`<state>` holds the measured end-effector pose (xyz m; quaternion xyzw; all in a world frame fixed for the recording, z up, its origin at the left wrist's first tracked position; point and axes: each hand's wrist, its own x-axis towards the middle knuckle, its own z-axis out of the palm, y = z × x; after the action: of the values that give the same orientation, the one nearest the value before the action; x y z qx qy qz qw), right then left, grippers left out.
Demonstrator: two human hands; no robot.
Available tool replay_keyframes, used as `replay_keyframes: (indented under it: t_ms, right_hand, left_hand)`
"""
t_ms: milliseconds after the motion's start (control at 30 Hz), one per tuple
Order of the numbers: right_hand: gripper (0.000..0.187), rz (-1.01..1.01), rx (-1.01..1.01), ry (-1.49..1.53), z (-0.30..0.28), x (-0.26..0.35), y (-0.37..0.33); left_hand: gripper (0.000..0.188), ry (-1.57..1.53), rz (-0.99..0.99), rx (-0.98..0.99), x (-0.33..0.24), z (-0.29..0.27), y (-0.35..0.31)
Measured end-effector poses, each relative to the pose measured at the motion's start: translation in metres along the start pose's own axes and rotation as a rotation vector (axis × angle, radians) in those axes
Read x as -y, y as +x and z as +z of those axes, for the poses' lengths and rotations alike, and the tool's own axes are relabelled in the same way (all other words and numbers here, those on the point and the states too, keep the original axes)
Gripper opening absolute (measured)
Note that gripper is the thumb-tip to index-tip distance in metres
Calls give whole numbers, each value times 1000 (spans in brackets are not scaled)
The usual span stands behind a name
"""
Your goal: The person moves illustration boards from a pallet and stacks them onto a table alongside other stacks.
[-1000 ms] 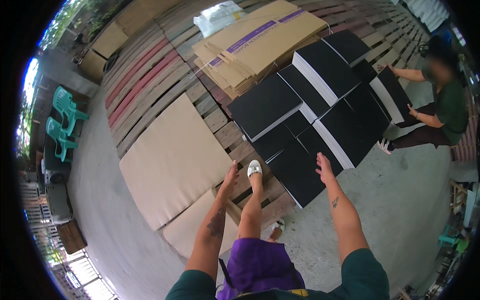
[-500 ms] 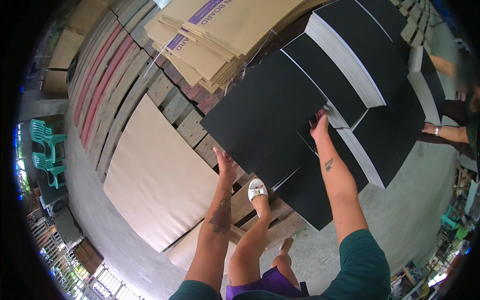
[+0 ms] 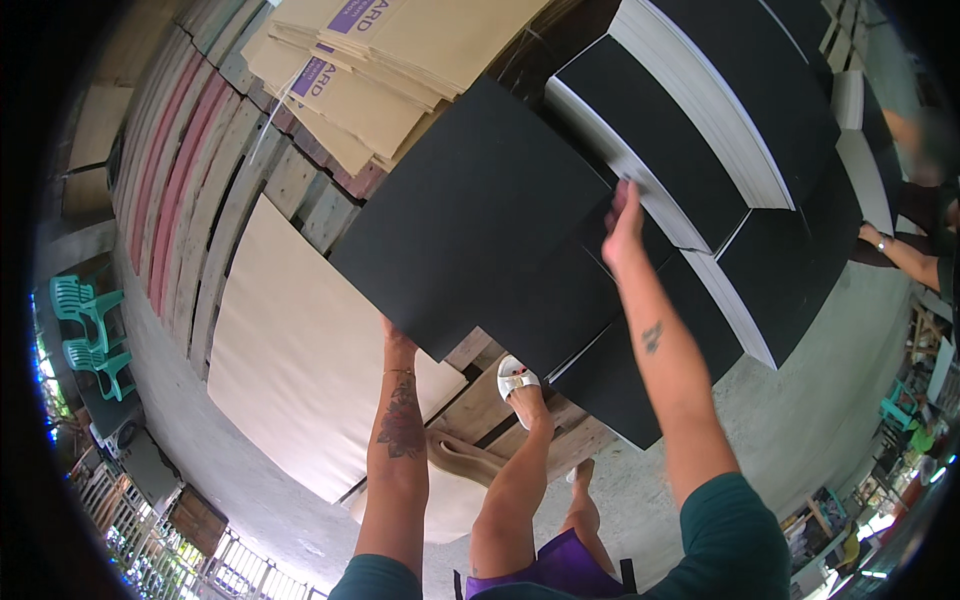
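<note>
A large black board (image 3: 470, 210) lies tilted in front of me, its left part over the pallet slats and the beige sheet. My left hand (image 3: 397, 338) is at its near left edge, fingers tucked beneath and mostly hidden, holding it from below. At the board's right edge my right hand (image 3: 624, 225) is upright, fingers stretched out and slightly blurred, beside the white side of a black-topped stack (image 3: 650, 140). More black boards (image 3: 650, 370) lie under and to the right of the held one.
Brown cardboard wrappers (image 3: 390, 60) are heaped at the back. A beige sheet (image 3: 290, 370) covers wooden pallets (image 3: 180, 200) on the left. On the right, a co-worker's hand (image 3: 875, 237) touches another stack. Green chairs (image 3: 90, 310) stand far left.
The black board has slid left and now covers the fingers of my left hand, which were free beside it. More of the white stack side shows. My right hand has moved slightly left.
</note>
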<state>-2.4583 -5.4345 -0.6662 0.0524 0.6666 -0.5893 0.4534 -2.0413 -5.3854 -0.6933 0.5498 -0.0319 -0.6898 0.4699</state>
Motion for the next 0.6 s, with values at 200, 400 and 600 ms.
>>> replay_keyframes:
  t_ms: [200, 400, 600]
  right_hand:
    - [100, 249, 496, -722, 52, 85, 27]
    - [91, 358, 546, -903, 73, 67, -17]
    - [71, 422, 512, -679, -64, -8, -33]
  left_hand:
    - [97, -339, -108, 147, -46, 38, -18]
    - [60, 160, 199, -38, -18, -47, 33]
    - [58, 13, -34, -23, 18, -41, -30]
